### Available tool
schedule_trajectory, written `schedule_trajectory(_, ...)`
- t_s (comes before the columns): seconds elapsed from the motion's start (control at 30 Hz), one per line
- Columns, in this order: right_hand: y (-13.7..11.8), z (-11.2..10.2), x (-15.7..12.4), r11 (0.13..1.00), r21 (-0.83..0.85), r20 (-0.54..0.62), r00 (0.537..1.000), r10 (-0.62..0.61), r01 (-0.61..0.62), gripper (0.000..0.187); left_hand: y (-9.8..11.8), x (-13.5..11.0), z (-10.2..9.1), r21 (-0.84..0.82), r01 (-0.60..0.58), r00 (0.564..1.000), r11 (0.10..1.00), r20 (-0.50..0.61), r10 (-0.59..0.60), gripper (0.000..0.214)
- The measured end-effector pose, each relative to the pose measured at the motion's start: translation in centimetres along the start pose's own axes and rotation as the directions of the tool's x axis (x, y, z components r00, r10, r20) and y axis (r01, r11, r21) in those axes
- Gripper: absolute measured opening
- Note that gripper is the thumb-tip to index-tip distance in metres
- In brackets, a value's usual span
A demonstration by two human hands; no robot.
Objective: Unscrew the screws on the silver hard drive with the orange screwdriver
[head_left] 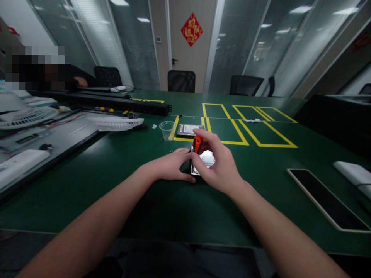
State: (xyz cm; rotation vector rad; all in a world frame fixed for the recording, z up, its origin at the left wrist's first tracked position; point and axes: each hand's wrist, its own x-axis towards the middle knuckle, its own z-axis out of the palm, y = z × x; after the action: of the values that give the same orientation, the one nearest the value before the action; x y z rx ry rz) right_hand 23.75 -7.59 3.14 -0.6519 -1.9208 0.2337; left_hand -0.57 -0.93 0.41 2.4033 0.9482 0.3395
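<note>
A small metal hard drive lies flat on the green table in front of me. My left hand rests against its left edge, fingers stretched along the side, steadying it. My right hand is closed round an orange-handled screwdriver, held upright over the drive. The tool's tip is hidden behind my fingers. Just beyond lies a second hard drive, with a clear plastic cup to its left.
Yellow tape rectangles mark the table's far side. A tablet and a white object lie at the right. At the left are white fan grilles, a black power strip and a seated person. Black chairs line the far edge.
</note>
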Motion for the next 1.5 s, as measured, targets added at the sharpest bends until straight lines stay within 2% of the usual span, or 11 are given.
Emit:
schedule_trajectory(0.2, -0.14, -0.07, -0.01, 1.0, 0.01, 0.031, 0.999, 0.012, -0.012, 0.077, -0.07, 0.0, -0.1, 0.006, -0.025, 1.0, 1.0, -0.004, 0.025, 0.098)
schedule_trajectory(0.53, 0.07, 0.01, 0.39, 0.998, -0.02, 0.001, 0.999, -0.054, 0.054, 0.063, -0.13, 0.08, 0.05, 0.018, -0.02, 1.0, 1.0, -0.015, 0.02, 0.089)
schedule_trajectory(0.67, 0.04, 0.09, 0.25, 0.996, 0.007, -0.03, 0.996, -0.087, 0.087, 0.068, -0.21, 0.12, 0.01, 0.021, -0.032, 0.999, 0.999, 0.004, 0.032, 0.097)
schedule_trajectory(0.83, 0.05, 0.1, 0.23, 0.996, 0.003, -0.022, 0.996, -0.091, 0.091, 0.072, -0.37, 0.17, 0.07, 0.015, -0.05, 0.999, 0.999, 0.008, 0.05, 0.1)
schedule_trajectory(1.03, 0.09, 0.03, 0.43, 0.994, -0.028, -0.036, 0.994, -0.102, 0.101, 0.059, -0.43, 0.01, 0.23, 0.0, -0.051, 0.998, 0.999, -0.032, 0.051, 0.089)
schedule_trajectory(1.23, 0.05, 0.04, 0.15, 0.997, 0.0, -0.015, 0.997, -0.077, 0.077, 0.067, -0.34, 0.15, 0.07, 0.017, -0.045, 0.999, 0.999, 0.0, 0.045, 0.107)
schedule_trajectory(1.37, 0.23, 0.22, 0.16, 0.996, -0.019, -0.036, 0.996, -0.087, 0.086, 0.064, -0.59, 0.22, 0.18, 0.012, -0.038, 0.999, 0.999, 0.005, 0.038, 0.1)
schedule_trajectory(1.5, 0.38, 0.2, 0.17, 0.997, -0.04, -0.033, 0.997, -0.066, 0.065, 0.06, -0.79, 0.16, 0.31, 0.025, -0.045, 0.999, 0.999, -0.005, 0.045, 0.1)
